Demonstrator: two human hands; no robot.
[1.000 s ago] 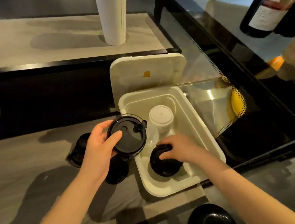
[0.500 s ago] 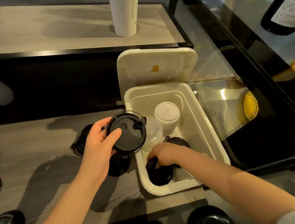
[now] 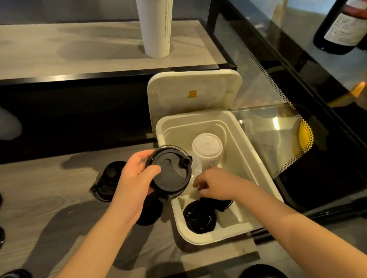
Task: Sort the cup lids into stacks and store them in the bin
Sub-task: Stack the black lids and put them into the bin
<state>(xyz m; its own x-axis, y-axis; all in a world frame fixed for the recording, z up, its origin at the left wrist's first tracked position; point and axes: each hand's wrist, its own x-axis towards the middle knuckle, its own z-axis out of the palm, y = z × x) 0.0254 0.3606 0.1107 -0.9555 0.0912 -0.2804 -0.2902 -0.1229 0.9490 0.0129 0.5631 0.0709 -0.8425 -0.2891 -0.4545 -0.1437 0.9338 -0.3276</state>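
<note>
Cup lids: black stack (image 3: 200,216) & white stack (image 3: 207,147) sit in the bin (image 3: 247,169). Left grip (image 3: 133,183) clasps one black lid (image 3: 169,172) by the bin's left rim. Right grip's (image 3: 215,183) inside the bin, fingers curled; can't tell if holding anything.

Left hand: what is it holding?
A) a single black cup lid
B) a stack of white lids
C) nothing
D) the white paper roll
A: the left hand grips a black cup lid, thumb across its top, just over the near-left corner of the white bin.
</note>
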